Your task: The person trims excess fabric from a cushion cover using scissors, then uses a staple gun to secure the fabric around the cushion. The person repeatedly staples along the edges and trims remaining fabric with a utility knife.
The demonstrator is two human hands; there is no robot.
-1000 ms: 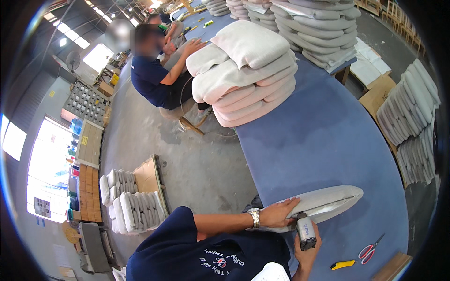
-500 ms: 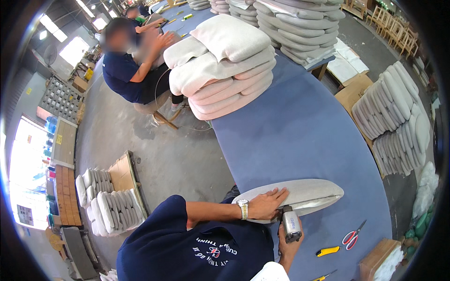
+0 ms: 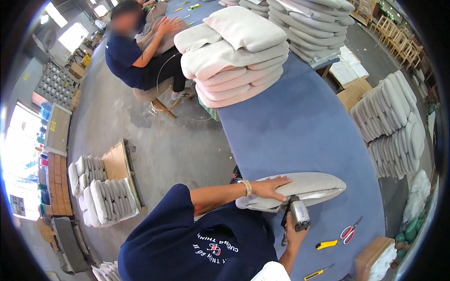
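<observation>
A light grey upholstered seat cushion [image 3: 314,183] stands tilted on the blue-covered table, close to my body, its open underside edge showing white lining. My left hand [image 3: 271,188] lies on the cushion with fingers spread, a watch on the wrist. In my right hand [image 3: 294,234] is a staple gun [image 3: 299,213], silver and black, its nose at the cushion's lower edge. My right fingers wrap round its handle. Whether the nose touches the fabric I cannot tell.
Right of my right hand lie red-handled scissors [image 3: 348,233], a yellow utility knife [image 3: 326,244] and a yellow-handled tool [image 3: 318,272]. A cardboard box [image 3: 370,257] sits at the near right edge. Stacked cushions [image 3: 234,70] stand farther along the table. A co-worker [image 3: 136,56] sits at the left side.
My left hand's fingers have spread and the thumb now reaches toward the staple gun. The staple gun has shifted slightly along the cushion's edge to the right. The whole view has tilted a little.
</observation>
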